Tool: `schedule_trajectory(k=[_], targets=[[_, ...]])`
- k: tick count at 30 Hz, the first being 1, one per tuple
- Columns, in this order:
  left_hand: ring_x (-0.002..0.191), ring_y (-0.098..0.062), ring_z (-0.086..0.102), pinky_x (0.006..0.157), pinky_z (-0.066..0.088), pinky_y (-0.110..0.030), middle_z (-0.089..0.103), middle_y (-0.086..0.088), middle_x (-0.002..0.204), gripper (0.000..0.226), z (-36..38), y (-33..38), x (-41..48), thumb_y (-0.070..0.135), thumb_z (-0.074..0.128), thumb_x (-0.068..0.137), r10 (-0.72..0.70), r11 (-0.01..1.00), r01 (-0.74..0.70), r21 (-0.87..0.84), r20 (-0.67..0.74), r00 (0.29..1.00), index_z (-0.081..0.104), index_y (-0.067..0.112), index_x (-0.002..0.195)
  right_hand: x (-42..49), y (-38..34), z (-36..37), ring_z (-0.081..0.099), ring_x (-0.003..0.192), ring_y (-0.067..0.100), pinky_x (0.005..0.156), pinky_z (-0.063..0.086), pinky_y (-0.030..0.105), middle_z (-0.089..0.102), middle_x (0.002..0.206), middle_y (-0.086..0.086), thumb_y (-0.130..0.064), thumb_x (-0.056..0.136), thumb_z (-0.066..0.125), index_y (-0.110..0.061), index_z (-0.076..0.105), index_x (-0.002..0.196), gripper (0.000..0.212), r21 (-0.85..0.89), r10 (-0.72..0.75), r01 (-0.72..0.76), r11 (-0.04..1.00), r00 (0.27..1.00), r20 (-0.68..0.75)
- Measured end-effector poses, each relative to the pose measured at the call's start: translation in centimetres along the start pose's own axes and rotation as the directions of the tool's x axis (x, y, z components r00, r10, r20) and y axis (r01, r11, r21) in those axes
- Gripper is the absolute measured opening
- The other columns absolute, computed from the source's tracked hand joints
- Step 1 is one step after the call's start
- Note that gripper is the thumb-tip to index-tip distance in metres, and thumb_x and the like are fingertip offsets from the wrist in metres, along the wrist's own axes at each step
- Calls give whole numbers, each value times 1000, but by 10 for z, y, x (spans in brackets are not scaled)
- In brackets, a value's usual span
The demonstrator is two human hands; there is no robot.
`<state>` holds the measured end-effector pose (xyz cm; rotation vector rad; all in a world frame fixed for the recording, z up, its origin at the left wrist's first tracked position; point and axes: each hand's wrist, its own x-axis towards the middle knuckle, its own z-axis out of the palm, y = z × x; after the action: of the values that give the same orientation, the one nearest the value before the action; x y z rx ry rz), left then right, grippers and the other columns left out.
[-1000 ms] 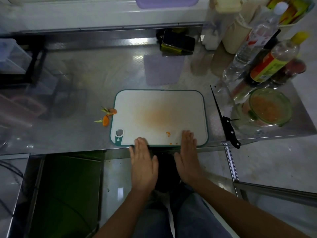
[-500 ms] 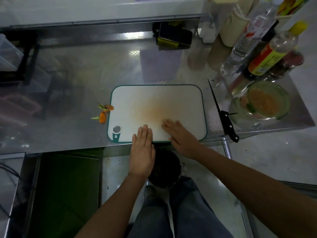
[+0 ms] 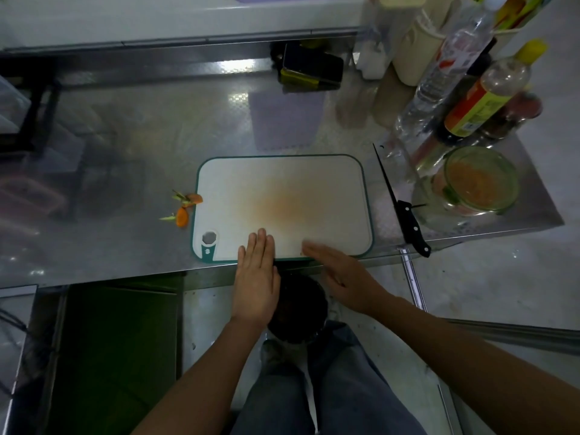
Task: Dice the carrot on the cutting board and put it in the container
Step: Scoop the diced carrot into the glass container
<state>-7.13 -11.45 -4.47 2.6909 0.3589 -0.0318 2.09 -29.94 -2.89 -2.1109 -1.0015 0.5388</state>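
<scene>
Sweeping up at the board edge with a sketchy knife spot

Both hands are flat with straight fingers and grip nothing: the left hand [image 3: 255, 277] rests on the near edge of the cutting board [image 3: 282, 183], and the right hand [image 3: 340, 271] is edge-on beside it, above a dark bin [image 3: 296, 309]. The diced carrot [image 3: 474, 183] looks done and sits in the glass container [image 3: 513, 189] off to the right, with only the carrot ends [image 3: 182, 216] left of the board. My worry is the knife [image 3: 408, 215], since its handle pokes past the counter [image 3: 125, 152] lip right by that right arm, so one careless swing could knock it down. Pushing too hard could also slide the board off the edge.
</scene>
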Motion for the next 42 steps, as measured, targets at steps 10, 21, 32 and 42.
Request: schedule_trajectory(k=[10, 21, 32, 42], targets=[[146, -20, -1, 118, -4, -35, 9, -7, 159, 55, -3, 3, -4, 16, 29, 97, 57, 998, -58, -19, -11, 998, 21, 8, 150, 2, 0, 5, 24, 143, 19, 120, 10, 31, 30, 152, 8, -10, 90, 33, -6, 34, 145, 55, -45, 76, -80, 996, 994, -78], [145, -19, -3, 119, -4, -34, 6, -7, 158, 61, -5, 5, -8, 2, 43, 94, 94, 994, -94, -61, -13, 996, 20, 8, 150, 0, -7, 8, 40, 134, 21, 115, 27, 30, 47, 142, 9, -5, 85, 41, -8, 49, 136, 53, -25, 9, -11, 1000, 996, -93], [147, -23, 8, 118, -2, -32, 13, -8, 158, 57, -8, 9, -4, 4, 45, 94, 65, 997, -66, -45, -25, 998, 28, 7, 148, 27, 4, 1, 27, 141, 31, 118, 18, 44, 35, 149, 18, -15, 86, 37, -1, 37, 142, 58, -70, 179, -195, 978, 965, -191], [146, -21, 15, 119, 4, -33, 21, -6, 156, 54, -6, 3, -3, 0, 46, 93, 65, 992, -69, -110, -40, 997, 35, 8, 145, -11, -7, 6, 41, 135, 16, 114, 31, 32, 47, 144, 5, -14, 87, 38, -10, 49, 137, 51, 32, -9, 10, 999, 1000, -20]])
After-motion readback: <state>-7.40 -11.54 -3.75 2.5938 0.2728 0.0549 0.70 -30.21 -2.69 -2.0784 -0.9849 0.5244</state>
